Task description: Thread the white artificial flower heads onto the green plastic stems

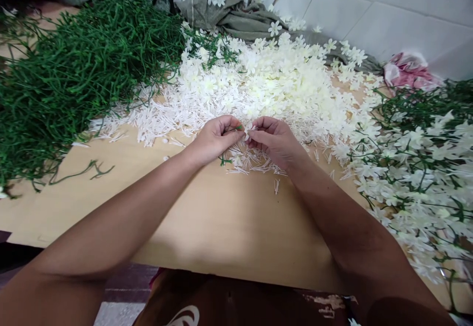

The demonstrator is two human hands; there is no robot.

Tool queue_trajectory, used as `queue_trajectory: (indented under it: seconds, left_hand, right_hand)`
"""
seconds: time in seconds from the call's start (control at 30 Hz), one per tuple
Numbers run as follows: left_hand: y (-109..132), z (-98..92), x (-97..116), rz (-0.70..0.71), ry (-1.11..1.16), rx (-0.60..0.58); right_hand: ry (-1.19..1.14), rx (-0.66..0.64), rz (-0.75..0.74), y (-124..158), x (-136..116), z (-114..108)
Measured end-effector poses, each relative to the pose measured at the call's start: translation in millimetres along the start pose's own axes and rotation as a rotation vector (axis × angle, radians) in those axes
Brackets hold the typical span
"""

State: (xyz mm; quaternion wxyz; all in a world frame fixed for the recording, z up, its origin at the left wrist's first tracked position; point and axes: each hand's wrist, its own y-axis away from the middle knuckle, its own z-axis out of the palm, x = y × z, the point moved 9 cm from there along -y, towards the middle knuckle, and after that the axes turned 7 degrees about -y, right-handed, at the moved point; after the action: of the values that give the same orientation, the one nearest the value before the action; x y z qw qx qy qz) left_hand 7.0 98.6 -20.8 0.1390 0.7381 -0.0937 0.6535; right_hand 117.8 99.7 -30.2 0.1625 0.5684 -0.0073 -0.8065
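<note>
My left hand (220, 138) is closed in a pinch on a green plastic stem, whose forked end (225, 160) shows below the fingers. Touching it almost tip to tip, my right hand (271, 139) pinches a small white artificial flower (248, 131). The flower sits between the two sets of fingertips, at the end of the stem; whether it is pushed onto it I cannot tell. Under and behind both hands lie thin white stamen-like sticks (162, 114). Farther back spreads a heap of loose white flower heads (288, 80).
Green stems (92, 65) are piled high at the left, with one loose stem (83, 172) nearer me. Stems bearing white flowers (424, 183) cover the right side. Grey-green cloth (240, 23) and a pink-white plastic bag (410, 71) lie along the tiled wall. The tan tabletop (229, 222) ends near my body.
</note>
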Motion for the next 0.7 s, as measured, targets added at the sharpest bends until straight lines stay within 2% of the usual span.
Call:
queue_trajectory:
  seconds: [0.3, 0.5, 0.7]
  left_hand:
    - [-1.4, -2.6, 4.7, 0.049, -0.136, 0.061]
    - [0.5, -6.7, 12.0, 0.128, -0.22, 0.096]
    - [5.6, -9.1, 19.5, 0.215, -0.46, 0.138]
  right_hand:
    - [0.07, 0.016, -0.02, 0.1, 0.4, -0.9]
    - [0.127, -0.031, -0.05, 3.5, -4.6, 6.9]
    - [0.395, -0.007, -0.185, 7.7, -11.9, 9.8]
